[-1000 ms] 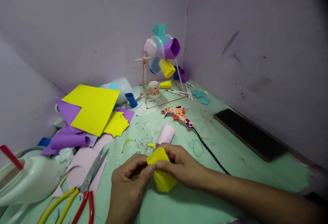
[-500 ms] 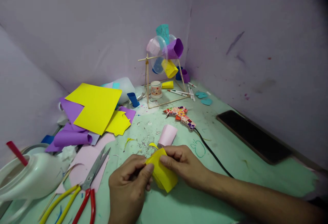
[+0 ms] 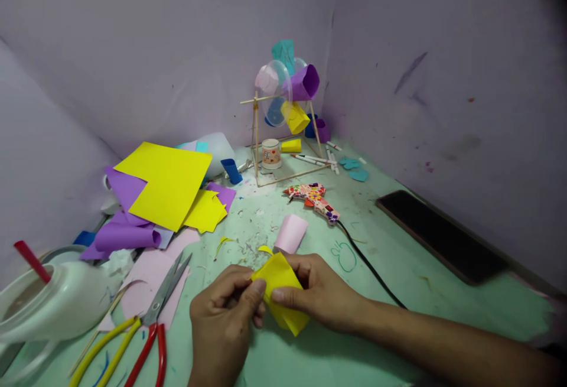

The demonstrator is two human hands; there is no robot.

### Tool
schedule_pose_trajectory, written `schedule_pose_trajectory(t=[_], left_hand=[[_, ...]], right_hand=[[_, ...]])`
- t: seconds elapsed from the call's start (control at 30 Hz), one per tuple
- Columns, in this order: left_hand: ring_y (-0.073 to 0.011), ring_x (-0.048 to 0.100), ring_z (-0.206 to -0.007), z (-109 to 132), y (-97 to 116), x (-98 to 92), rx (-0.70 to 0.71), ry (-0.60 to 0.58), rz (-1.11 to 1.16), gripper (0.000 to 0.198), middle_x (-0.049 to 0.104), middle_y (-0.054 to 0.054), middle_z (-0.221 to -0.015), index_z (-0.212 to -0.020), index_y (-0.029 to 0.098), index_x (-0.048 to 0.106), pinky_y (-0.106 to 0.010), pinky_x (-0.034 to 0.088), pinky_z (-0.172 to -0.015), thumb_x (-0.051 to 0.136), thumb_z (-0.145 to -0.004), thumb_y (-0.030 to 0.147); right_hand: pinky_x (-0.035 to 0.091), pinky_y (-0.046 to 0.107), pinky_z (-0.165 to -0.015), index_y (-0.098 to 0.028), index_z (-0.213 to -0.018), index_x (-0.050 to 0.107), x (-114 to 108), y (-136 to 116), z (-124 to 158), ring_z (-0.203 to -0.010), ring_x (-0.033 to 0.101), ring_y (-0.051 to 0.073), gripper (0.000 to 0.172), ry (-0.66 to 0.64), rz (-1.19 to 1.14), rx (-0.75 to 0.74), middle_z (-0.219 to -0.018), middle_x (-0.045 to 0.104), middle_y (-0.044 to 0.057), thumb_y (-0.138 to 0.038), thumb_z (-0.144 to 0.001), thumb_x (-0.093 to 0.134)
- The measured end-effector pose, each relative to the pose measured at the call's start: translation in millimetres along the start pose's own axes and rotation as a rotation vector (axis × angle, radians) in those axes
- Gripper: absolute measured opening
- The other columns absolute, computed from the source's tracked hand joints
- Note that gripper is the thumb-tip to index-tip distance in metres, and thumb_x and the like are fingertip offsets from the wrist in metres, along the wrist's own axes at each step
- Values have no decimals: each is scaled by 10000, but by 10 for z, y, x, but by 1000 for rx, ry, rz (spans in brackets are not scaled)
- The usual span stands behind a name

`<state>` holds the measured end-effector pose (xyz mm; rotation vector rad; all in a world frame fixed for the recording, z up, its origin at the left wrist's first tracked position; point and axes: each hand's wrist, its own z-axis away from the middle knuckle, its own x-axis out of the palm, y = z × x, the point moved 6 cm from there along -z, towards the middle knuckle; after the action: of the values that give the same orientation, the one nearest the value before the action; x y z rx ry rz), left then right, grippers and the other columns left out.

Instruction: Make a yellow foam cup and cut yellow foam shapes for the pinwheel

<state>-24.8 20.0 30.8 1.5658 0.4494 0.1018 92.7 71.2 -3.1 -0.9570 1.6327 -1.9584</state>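
Between my hands is a folded or rolled piece of yellow paper (image 3: 283, 292), held just above the green table. My left hand (image 3: 228, 319) pinches its left edge between thumb and fingers. On the other side, my right hand (image 3: 310, 289) grips the paper, thumb on the front face and fingers behind, partly hidden. Just beyond the right hand lies a pale pink paper cup shape (image 3: 291, 233). A flower-patterned glue gun (image 3: 312, 201) rests farther back, its black cord running toward my right forearm.
Scissors (image 3: 155, 310) with red and yellow handles lie at left, near a white jug (image 3: 66, 304). Behind them are yellow sheets (image 3: 168, 183) and a purple roll (image 3: 126, 238). A stick frame (image 3: 256, 139) carrying coloured paper cups stands at the back; a phone (image 3: 438, 236) lies right.
My right thumb has slid down and left across the yellow paper, which shows a flatter face. My left hand keeps its pinch. The view has shifted slightly.
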Motion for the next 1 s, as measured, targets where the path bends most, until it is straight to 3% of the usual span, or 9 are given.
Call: schedule_pose_trajectory(t=[0.13,0.23,0.3,0.47,0.63,0.87,1.0], left_hand=[[-73,491,-431,31,-25,42,-82,72,61,170,540,42,-519,-562,167,613,-160,410,-407,664,-687,271],[-79,480,-416,41,-80,47,-179,115,72,159,546,57,-489,-724,172,636,-167,395,-405,686,-652,306],[-86,490,-442,23,-114,60,-206,71,51,235,575,48,-523,-765,176,617,-171,386,-415,707,-624,342],[-110,466,-491,-12,-188,207,-154,-215,-206,215,567,5,-539,-610,158,628,-200,364,-438,633,-667,366],[-80,298,-442,22,-199,244,-95,-188,-348,370,326,56,-429,-419,183,396,-198,256,-418,568,-707,340],[-84,306,-414,33,-236,310,-228,-274,-292,392,370,42,-409,-447,188,405,-210,222,-409,507,-746,419],[-93,322,-456,-18,-142,303,-50,-346,-310,371,373,34,-460,-485,186,399,-207,252,-432,480,-774,405]], right_hand=[[421,254,-563,-102,-806,645,-21,52,0,-611,554,139,298,35,-39,28,-704,631,44,-376,-693,679],[409,228,-552,-114,-819,649,-70,69,-11,-594,533,111,280,92,-68,29,-697,623,20,-356,-688,702],[408,226,-550,-120,-822,643,-126,82,-18,-583,526,102,307,156,-118,45,-694,613,10,-371,-669,731],[415,235,-549,-124,-819,628,-190,38,-19,-577,548,107,349,224,-269,14,-698,622,14,-402,-651,757],[411,221,-546,-119,-817,631,-146,26,-7,-587,546,101,347,223,-294,-1,-710,629,18,-403,-658,755],[437,265,-596,-120,-851,619,-143,139,-19,-635,582,139,378,243,-363,25,-750,649,49,-423,-668,750],[445,258,-594,-122,-869,625,-144,163,-29,-625,582,128,358,234,-426,38,-758,652,47,-392,-674,757]])
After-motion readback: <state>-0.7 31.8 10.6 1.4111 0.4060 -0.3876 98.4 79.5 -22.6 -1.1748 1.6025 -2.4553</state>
